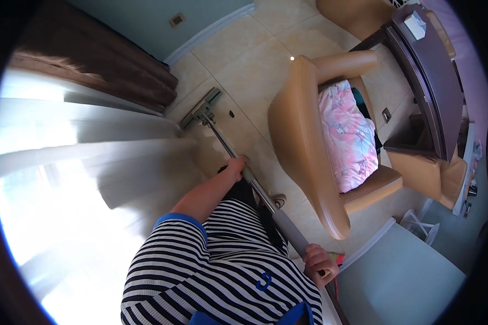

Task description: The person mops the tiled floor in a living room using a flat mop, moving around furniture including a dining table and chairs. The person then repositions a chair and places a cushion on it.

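My left hand (237, 167) is closed around the lower part of a metal mop pole (262, 194). My right hand (320, 266) grips the grey sleeve near the pole's upper end, at the lower right. The pole runs diagonally up and left to a flat mop head (201, 108) with a metal clamp, resting on the beige tile floor (244, 73) beside the curtains. A small dark object (231, 114) lies on the tiles just right of the mop head. The underside of the head is hidden.
White sheer curtains (85, 122) and a brown curtain (101, 69) hang at the left. To the right stands a tan leather chair (295, 134) with a pink patterned cushion (347, 138), beside a dark wooden table (435, 77). A pale wall (402, 268) stands at lower right.
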Demonstrator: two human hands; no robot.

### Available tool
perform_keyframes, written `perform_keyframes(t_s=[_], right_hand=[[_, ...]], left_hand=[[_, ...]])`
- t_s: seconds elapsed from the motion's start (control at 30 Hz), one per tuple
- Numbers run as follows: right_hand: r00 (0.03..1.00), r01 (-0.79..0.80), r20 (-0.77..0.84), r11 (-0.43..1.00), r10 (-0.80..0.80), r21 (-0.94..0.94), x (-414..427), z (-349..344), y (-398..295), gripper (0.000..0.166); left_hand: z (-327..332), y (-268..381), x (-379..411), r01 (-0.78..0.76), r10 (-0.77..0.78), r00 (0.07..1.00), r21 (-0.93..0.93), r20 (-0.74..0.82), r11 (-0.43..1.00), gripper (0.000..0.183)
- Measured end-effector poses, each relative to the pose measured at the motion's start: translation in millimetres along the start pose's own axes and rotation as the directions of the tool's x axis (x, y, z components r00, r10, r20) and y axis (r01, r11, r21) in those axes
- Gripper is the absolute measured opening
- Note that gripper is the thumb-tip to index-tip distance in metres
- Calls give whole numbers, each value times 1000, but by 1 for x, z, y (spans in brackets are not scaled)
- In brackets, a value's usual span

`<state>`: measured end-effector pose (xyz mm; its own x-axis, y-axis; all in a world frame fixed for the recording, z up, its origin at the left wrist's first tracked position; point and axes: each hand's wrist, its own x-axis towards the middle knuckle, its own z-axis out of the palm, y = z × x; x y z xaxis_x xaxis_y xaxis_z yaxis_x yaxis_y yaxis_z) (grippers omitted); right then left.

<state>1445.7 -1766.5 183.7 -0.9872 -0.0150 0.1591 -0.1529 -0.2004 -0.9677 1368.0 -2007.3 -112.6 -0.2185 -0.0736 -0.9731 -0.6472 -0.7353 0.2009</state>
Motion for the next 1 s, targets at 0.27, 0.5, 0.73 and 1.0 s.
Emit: perform_keyframes(t_s=[0.27, 0.5, 0.73, 1.0], right_hand=[[1000, -12, 10, 999, 11, 52, -71, -136, -54, 18], [989, -85, 115, 992, 95, -92, -110, -239, -138, 13], [990, -64, -131, 997, 57, -45, -118, -249, -202, 14], [990, 117, -98, 981, -102, 156, -117, -236, -197, 15]], left_hand=[[64, -136, -47, 105, -95, 991, 96, -99, 990, 12], [104, -259, -74, 249, -245, 968, 95, -60, 964, 18], [135, -290, -152, 323, -319, 946, 153, -54, 934, 26], [115, -259, -165, 271, -283, 955, 124, 93, 955, 25]])
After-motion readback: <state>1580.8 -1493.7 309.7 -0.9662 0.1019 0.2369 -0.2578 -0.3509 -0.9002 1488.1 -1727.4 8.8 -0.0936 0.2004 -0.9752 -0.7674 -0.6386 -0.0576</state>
